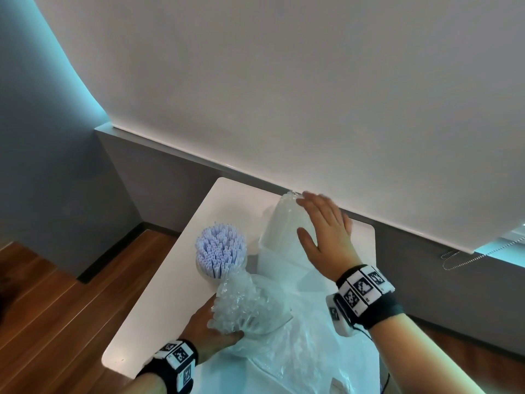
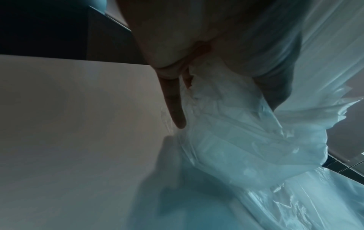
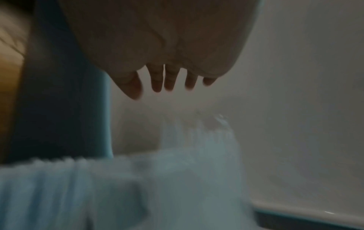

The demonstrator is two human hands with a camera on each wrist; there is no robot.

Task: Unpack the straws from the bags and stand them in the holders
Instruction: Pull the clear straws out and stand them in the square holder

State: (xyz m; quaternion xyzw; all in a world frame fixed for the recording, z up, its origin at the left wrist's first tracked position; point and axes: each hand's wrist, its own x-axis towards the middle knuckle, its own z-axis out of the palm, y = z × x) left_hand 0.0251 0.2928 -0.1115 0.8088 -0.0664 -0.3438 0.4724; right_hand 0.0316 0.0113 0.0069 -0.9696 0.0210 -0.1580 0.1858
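Two hands worked over the white table (image 1: 159, 294). The left hand (image 1: 208, 328) had its grip curled around a bag of clear straws (image 1: 247, 305) that lay on loose plastic film (image 1: 298, 345). The right hand (image 1: 326, 231) was open, fingers straight and spread, over an upright bag of straws (image 1: 279, 223) near the wall; I cannot tell if it touched. One holder (image 1: 204, 273) already stood full of pale purple straws (image 1: 220, 245). I judge the bags light, soft and slippery; better to hold them around the middle, not by the thin film.
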